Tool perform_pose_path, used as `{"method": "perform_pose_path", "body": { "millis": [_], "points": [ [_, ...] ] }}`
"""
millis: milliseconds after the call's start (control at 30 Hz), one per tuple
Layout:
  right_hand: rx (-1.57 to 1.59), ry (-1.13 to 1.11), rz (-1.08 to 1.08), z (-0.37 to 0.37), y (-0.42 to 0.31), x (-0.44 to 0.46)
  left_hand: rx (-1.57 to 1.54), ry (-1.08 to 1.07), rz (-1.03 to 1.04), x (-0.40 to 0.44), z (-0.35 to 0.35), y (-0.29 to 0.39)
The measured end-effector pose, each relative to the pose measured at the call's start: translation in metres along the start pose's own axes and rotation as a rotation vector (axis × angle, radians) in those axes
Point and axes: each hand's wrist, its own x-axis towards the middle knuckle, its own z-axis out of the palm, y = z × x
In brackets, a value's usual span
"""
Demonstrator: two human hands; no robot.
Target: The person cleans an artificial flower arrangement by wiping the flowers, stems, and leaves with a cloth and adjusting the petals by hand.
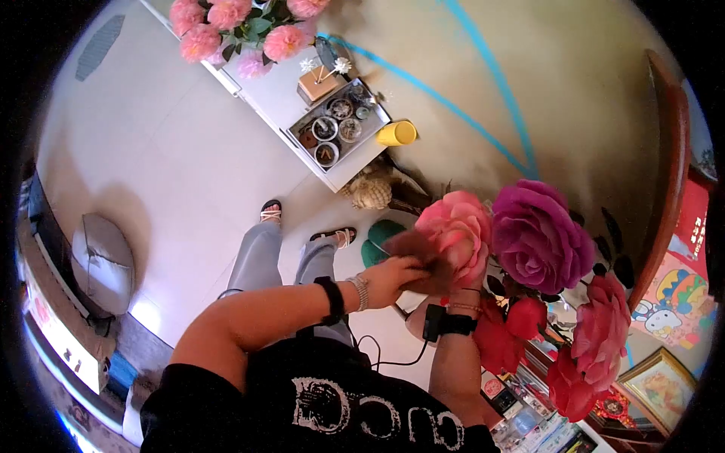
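Observation:
My left hand is closed on a brown, soft-looking thing, blurred, perhaps a cloth or a duster. It lies against the lower left petals of a large pink artificial rose. Behind the lower edge of that rose is my right hand, of which little more than the wrist shows. Its fingers are hidden by the petals. A purple rose stands right beside the pink one. Red roses hang below, close to my right wrist.
A white cabinet carries pink flowers, a tray of small cups and a yellow cup. Below its end sits a woven, tan object. A grey pouf stands at left. A framed picture is at lower right.

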Motion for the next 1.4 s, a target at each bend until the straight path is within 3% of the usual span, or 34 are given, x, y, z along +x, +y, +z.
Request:
{"method": "perform_pose_path", "body": {
  "millis": [67, 133, 167, 200, 267, 300, 367, 467, 567, 633, 733, 867, 967, 1100, 1167, 1333, 1400],
  "points": [
    [0.040, 0.045, 0.031, -0.009, 0.003, 0.007, 0.042, -0.030, 0.068, -0.019, 0.000, -0.017],
    [0.164, 0.004, 0.076, -0.006, 0.003, 0.009, -0.114, -0.045, -0.025, -0.030, -0.014, -0.022],
    [0.234, -0.051, 0.058, -0.017, 0.006, 0.014, -0.092, 0.105, -0.112, -0.034, -0.020, -0.020],
    [0.232, -0.048, 0.055, -0.022, 0.007, 0.016, -0.078, 0.026, -0.433, -0.037, -0.019, -0.044],
    [0.220, -0.033, 0.048, -0.027, 0.008, 0.018, -0.150, 0.205, -0.500, -0.025, -0.035, -0.043],
    [0.216, -0.033, 0.049, -0.021, 0.007, 0.016, -0.153, 0.208, -0.499, -0.017, -0.033, -0.049],
    [0.252, -0.090, 0.019, 0.007, 0.001, 0.008, -0.013, 0.541, -0.243, 0.005, -0.020, -0.060],
    [0.173, -0.117, 0.013, 0.032, -0.003, 0.000, 0.059, 0.610, -0.080, 0.029, -0.008, -0.038],
    [0.064, 0.029, -0.001, 0.023, -0.007, -0.008, 0.262, 0.332, -0.110, 0.025, 0.004, -0.035],
    [0.078, -0.012, 0.000, -0.004, 0.001, 0.001, 0.465, 0.096, -0.199, 0.017, -0.003, -0.030],
    [0.174, -0.016, 0.018, -0.018, 0.003, 0.007, 0.521, -0.039, -0.353, -0.001, -0.022, -0.038],
    [0.043, -0.025, -0.040, 0.016, -0.003, -0.002, 0.473, 0.174, -0.431, -0.014, -0.031, -0.055],
    [0.097, -0.077, -0.021, 0.018, -0.001, 0.001, 0.507, 0.429, -0.305, 0.001, -0.036, -0.046],
    [0.200, -0.119, 0.059, 0.068, -0.015, -0.015, 0.420, 0.302, -0.264, 0.023, -0.015, -0.022],
    [0.189, -0.076, 0.085, 0.036, -0.008, -0.009, 0.458, 0.168, -0.216, 0.024, 0.000, -0.015],
    [0.173, 0.118, 0.163, 0.046, -0.013, -0.013, 0.598, 0.207, -0.034, 0.006, 0.007, -0.005],
    [-0.086, 0.004, -0.053, 0.033, -0.005, -0.009, 0.612, 0.068, -0.031, -0.002, 0.004, 0.000]
  ]
}}
